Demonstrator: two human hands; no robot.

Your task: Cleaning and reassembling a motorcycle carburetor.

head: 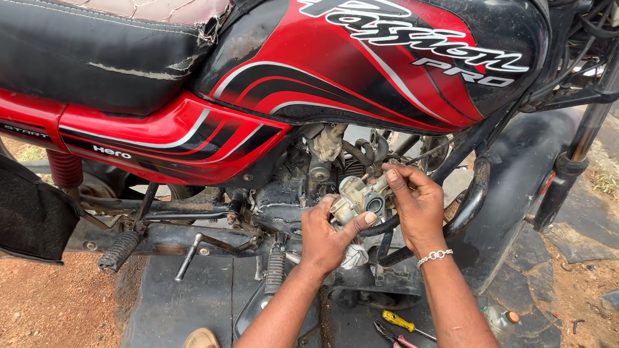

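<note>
One cast-metal carburettor [356, 197] (dull, knobbly) is gripped by the left hand [327, 237] and pinched by the right hand [414, 203], under one glossy red-and-black tank [370, 65].

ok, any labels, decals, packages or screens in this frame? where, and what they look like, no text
Tank decal: slanted white lettering with silver swooshes on the red-and-black fuel tank, top centre.
Side-panel badge: small white lettering on a black stripe of the red panel, left.
Small bottle: clear, orange cap, on the ground lower right.
No screens.

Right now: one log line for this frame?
left hand: grips carburetor | right hand: fingers on its top | motorcycle: parked | screwdriver, pliers: on ground
</note>
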